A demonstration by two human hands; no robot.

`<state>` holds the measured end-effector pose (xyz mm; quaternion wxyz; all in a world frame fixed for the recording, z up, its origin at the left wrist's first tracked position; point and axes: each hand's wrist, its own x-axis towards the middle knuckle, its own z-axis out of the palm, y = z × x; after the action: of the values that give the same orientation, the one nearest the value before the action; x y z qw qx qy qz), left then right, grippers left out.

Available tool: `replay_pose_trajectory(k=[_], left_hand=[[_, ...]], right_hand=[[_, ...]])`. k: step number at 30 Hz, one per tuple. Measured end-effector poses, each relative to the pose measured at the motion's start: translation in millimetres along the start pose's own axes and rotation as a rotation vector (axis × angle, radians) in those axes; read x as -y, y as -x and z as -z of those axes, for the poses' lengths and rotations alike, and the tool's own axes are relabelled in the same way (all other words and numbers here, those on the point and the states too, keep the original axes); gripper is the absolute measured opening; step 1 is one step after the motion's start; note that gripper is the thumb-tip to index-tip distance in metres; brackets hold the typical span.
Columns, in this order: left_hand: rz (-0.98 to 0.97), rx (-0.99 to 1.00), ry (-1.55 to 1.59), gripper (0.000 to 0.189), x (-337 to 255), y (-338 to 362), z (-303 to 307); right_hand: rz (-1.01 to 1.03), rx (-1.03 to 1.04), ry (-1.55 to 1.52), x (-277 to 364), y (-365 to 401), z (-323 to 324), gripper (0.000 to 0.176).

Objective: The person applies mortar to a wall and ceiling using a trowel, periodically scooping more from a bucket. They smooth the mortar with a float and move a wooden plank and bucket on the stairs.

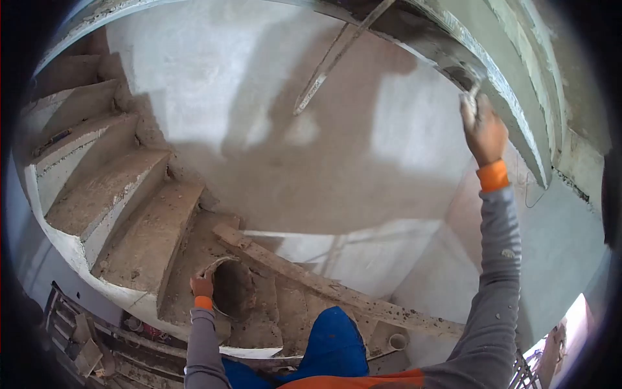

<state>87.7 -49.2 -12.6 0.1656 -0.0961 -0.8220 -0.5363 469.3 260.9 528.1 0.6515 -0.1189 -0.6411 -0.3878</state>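
My left hand [202, 284] is closed on the rim of a round, dirt-caked bucket [234, 290] on the stairs. The bucket's inside looks brown, and its contents are hard to make out. High on the right, my right hand [486, 129] grips a trowel [475, 89] by its pale handle. Its blade is blurred against the dark, wet-looking plaster [440, 48] under the curved edge of the upper stairs [512, 97].
Dusty concrete steps [107, 191] curve up on the left. A long wooden plank [337, 292] slopes across below the plastered wall [291, 175]. A narrow strip [330, 65] hangs down from above. A small cup-like container [397, 341] stands near my knee [334, 337]. Wood scraps [87, 350] lie lower left.
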Motion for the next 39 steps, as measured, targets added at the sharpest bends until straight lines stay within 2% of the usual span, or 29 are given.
replay_pose_trajectory(k=[3,5,6,9,11,12,13,15,18,19,21,22,24,26,30,31,33,34,36,37,39], left_hand=[[0.065,0.044,-0.002,0.035,-1.8,-6.4,6.4],[-0.048,-0.013,-0.051,0.036,42.5,-18.7,-19.0],[-0.105,-0.038,-0.078,0.036,40.6,-17.2,-17.6],[0.135,0.038,0.027,0.037,16.9,-13.8,-10.8],[0.117,-0.028,-0.012,0.036,0.8,-5.5,-9.2],[0.107,-0.062,-0.036,0.035,-4.8,-2.2,-7.2],[0.039,-0.042,-0.07,0.035,-7.3,0.0,-6.2],[-0.09,-0.006,-0.143,0.036,-6.6,3.8,-7.0],[0.11,0.12,-0.191,0.035,-2.2,-4.0,-13.8],[0.025,0.042,-0.164,0.034,7.2,-7.2,-20.1],[-0.144,-0.099,-0.108,0.033,23.2,-3.9,-31.0],[-0.126,-0.065,-0.063,0.033,11.5,-4.4,-24.8],[-0.085,0.016,0.023,0.033,-7.3,1.2,-10.5],[-0.087,0.043,0.002,0.033,1.8,-0.9,-19.8],[-0.001,0.2,-0.019,0.038,3.1,-2.5,-27.4],[-0.099,0.196,-0.072,0.037,5.1,-2.8,-27.8],[-0.081,0.139,-0.121,0.037,7.2,-3.0,-31.4],[-0.068,0.112,-0.145,0.038,9.3,-2.9,-32.0],[-0.203,0.071,-0.233,0.037,19.4,-8.9,-35.8],[-0.269,0.053,-0.278,0.036,20.5,-8.2,-32.4],[-0.111,0.045,-0.229,0.037,6.8,-4.2,-26.6]], right_hand=[[-0.042,0.025,-0.034,-22.2,13.8,11.8,0.029],[-0.092,0.075,-0.066,-40.3,28.8,4.2,0.027],[-0.042,0.052,-0.088,-38.7,33.5,0.8,0.027],[0.146,-0.006,-0.124,-31.7,36.9,-10.7,0.023],[0.169,0.073,-0.191,-4.7,23.4,-15.7,0.021],[0.235,0.002,-0.146,9.7,14.6,-21.2,0.022],[0.218,0.066,-0.154,22.3,1.9,-22.8,0.025],[0.176,0.061,-0.183,45.7,-23.1,-20.7,0.029],[0.092,0.066,-0.139,40.4,-36.3,-1.8,0.029],[0.098,0.005,-0.148,33.1,-29.4,2.4,0.029],[-0.003,0.075,-0.183,15.5,-16.2,14.5,0.03],[-0.054,0.113,-0.196,4.9,-10.1,18.8,0.03],[-0.058,0.13,-0.21,-17.6,9.1,17.8,0.03],[-0.059,0.125,-0.257,-25.0,20.1,8.6,0.03],[-0.001,0.051,-0.417,-2.0,15.1,-2.2,0.029],[0.047,-0.008,-0.447,6.9,5.0,-8.9,0.029],[-0.004,0.216,-0.406,23.2,-15.7,-11.4,0.032],[0.004,0.213,-0.369,26.7,-21.9,-21.9,0.033],[0.025,0.207,-0.294,33.2,-30.3,-41.6,0.034],[-0.018,0.319,-0.232,38.5,-29.5,-44.1,0.035],[-0.044,0.307,-0.236,34.1,-15.8,-63.7,0.034]])
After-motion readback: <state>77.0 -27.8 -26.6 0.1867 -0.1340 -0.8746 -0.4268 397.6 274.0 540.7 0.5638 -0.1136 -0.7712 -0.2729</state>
